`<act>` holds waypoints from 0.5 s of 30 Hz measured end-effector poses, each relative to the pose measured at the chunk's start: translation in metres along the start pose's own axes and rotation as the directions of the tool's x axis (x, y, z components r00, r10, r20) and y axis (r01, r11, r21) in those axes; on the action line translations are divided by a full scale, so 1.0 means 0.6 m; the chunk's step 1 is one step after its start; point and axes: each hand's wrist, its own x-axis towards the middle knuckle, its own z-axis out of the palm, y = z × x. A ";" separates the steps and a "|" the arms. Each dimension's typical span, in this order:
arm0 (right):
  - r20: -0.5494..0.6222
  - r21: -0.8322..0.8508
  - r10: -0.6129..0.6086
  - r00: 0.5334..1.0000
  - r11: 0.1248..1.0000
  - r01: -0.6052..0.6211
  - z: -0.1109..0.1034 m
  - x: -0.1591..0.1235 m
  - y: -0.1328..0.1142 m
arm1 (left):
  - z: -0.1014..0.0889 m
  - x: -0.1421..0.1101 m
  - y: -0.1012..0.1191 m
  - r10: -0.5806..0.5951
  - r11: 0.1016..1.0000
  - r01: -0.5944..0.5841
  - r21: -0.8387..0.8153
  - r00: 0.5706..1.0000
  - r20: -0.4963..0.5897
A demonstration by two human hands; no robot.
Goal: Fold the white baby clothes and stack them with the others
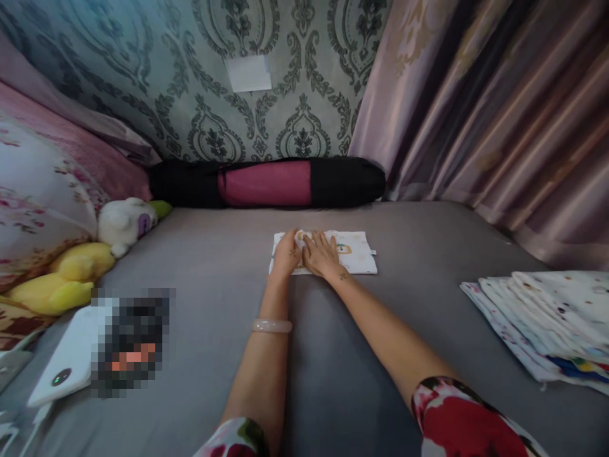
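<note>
A small white printed cloth [354, 254] lies folded flat on the grey bed sheet [214, 260], ahead of me at arm's length. My left hand [287, 254] rests palm down on the cloth's left part, fingers stretched out. My right hand [321, 254] lies flat beside it, touching the left hand, fingers spread over the cloth's middle. Neither hand grips anything. A pale bangle [271, 326] sits on my left wrist.
A stack of several white printed cloths [547, 317] lies at the right. A black and pink roll bag [266, 183] lies along the wall. Plush toys [126, 222] and a yellow plush toy [61, 279] sit at the left by pillows. A white device [66, 362] lies near left.
</note>
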 end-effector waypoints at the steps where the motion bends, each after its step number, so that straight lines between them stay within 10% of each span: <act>1: 0.010 0.003 0.005 1.000 1.000 -0.005 0.002 0.000 0.001 | 0.005 -0.002 0.002 0.016 1.000 -0.018 0.024 0.999 0.049; 15: -0.087 -0.013 0.094 0.992 0.995 -0.096 -0.014 -0.007 0.044 | 0.012 -0.005 0.004 0.031 0.991 -0.051 0.128 0.988 0.153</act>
